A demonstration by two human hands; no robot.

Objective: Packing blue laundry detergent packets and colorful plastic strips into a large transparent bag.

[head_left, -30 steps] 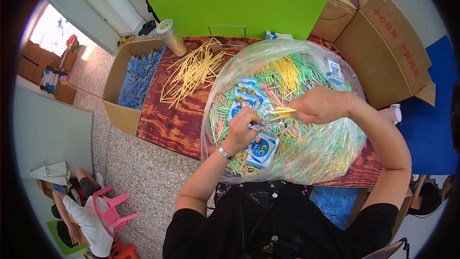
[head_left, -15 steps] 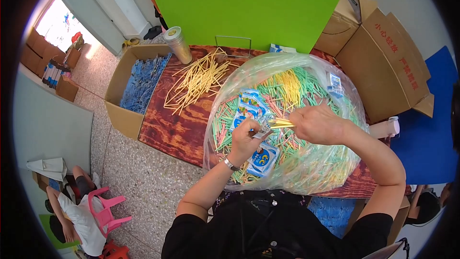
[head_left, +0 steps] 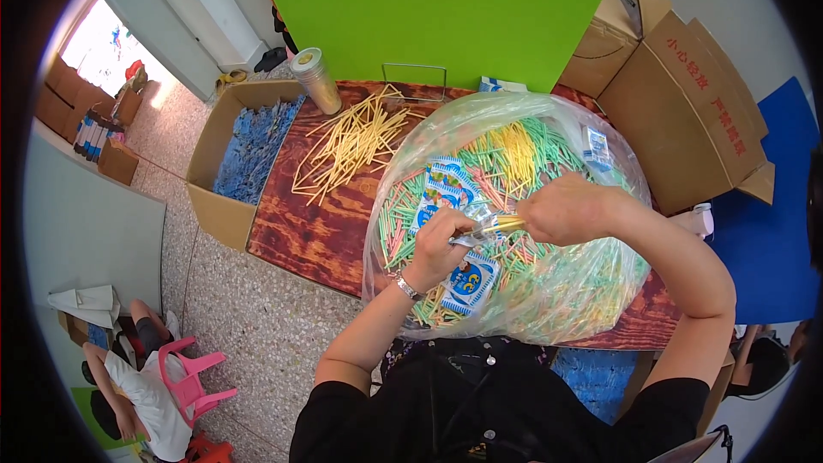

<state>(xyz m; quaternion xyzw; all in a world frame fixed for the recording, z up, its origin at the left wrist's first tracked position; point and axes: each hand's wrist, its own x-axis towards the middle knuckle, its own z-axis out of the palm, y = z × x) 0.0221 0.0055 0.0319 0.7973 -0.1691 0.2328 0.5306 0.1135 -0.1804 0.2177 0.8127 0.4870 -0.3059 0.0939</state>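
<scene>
My left hand (head_left: 437, 249) is closed on a small silvery packet (head_left: 473, 238), above a big clear plastic bag (head_left: 396, 176). In my right hand (head_left: 566, 210) is a small bundle of yellow sticks (head_left: 510, 223), gripped at one end. Their other ends point left and reach the packet's mouth; how deep they go in is hard to see. Beneath both hands the bag is full of thin green, pink and yellow sticks (head_left: 519, 159). Blue-and-white packets (head_left: 444, 184) lie on top of them, with another packet (head_left: 470, 283) just below my left hand.
Loose yellow sticks (head_left: 356, 141) lie on the reddish wooden table (head_left: 300, 240), beside a lidded canister (head_left: 315, 81) and a wire stand (head_left: 415, 77). A carton of blue packets (head_left: 201, 197) stands left, an opened carton (head_left: 686, 120) right. A person (head_left: 154, 390) sits lower left.
My right hand has shifted slightly up, its elbow swinging outward. The yellow sticks now overlap the packet more, and the packet has tilted in my left hand.
</scene>
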